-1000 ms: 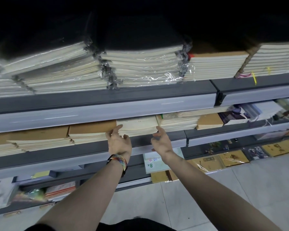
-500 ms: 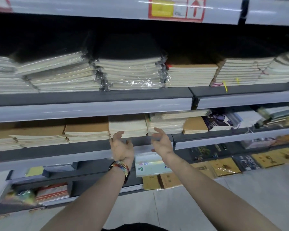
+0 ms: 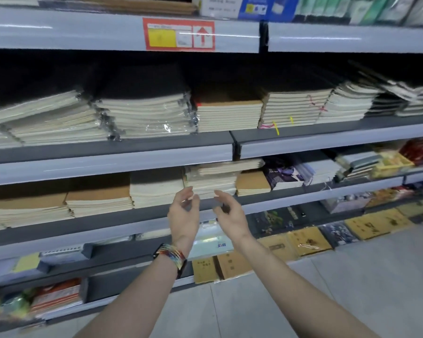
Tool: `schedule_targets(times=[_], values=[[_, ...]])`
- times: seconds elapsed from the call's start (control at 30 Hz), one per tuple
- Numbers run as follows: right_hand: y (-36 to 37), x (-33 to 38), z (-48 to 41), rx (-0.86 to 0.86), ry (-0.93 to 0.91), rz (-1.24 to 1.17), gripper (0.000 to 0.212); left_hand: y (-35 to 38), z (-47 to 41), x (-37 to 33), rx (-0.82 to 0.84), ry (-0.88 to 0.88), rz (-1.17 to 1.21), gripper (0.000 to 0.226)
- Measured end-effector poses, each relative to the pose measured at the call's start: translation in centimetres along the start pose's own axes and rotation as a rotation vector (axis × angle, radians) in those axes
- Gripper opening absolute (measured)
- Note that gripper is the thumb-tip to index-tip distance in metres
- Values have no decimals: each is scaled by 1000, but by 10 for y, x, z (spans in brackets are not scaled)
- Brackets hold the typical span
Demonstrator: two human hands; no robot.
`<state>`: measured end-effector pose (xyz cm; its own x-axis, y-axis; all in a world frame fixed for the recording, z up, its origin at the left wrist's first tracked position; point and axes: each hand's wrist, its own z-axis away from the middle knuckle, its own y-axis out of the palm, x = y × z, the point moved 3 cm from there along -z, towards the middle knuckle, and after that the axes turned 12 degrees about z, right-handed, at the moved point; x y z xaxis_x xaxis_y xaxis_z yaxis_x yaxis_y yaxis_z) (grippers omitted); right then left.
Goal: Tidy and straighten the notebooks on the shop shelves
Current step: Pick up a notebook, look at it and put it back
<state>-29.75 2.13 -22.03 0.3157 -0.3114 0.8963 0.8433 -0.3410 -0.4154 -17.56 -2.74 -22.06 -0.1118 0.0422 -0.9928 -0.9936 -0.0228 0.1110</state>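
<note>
Stacks of notebooks lie flat on grey shop shelves. On the middle shelf a cream stack (image 3: 156, 191) sits squared beside brown-covered stacks (image 3: 98, 198). To its right a plastic-wrapped stack (image 3: 213, 179) has its top books skewed toward the right. My left hand (image 3: 183, 215), with a coloured wristband, and my right hand (image 3: 230, 215) hover just in front of the shelf edge below that stack. Both have loosely curled fingers and hold nothing. The upper shelf carries wrapped cream stacks (image 3: 142, 115) and a brown-topped stack (image 3: 227, 113).
A shelf rail (image 3: 108, 162) with a red and yellow price label (image 3: 178, 34) above runs across. Lower shelves hold brown and patterned notebooks (image 3: 300, 242) and a pale pack (image 3: 213, 240). Grey floor tiles (image 3: 352, 276) lie at lower right.
Both hands have come off the cream stack and drawn back and to the right, in front of the wrapped stack. The view has tilted upward, showing the higher shelf.
</note>
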Motion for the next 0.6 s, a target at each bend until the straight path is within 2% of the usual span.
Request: schedule_targets(times=[0.37, 0.6], values=[[-125, -36, 26, -288, 47, -230, 32, 89, 73, -28, 204, 84, 28, 25], [-228, -48, 57, -435, -45, -232, 31, 152, 101, -50, 385, 140, -11, 29]])
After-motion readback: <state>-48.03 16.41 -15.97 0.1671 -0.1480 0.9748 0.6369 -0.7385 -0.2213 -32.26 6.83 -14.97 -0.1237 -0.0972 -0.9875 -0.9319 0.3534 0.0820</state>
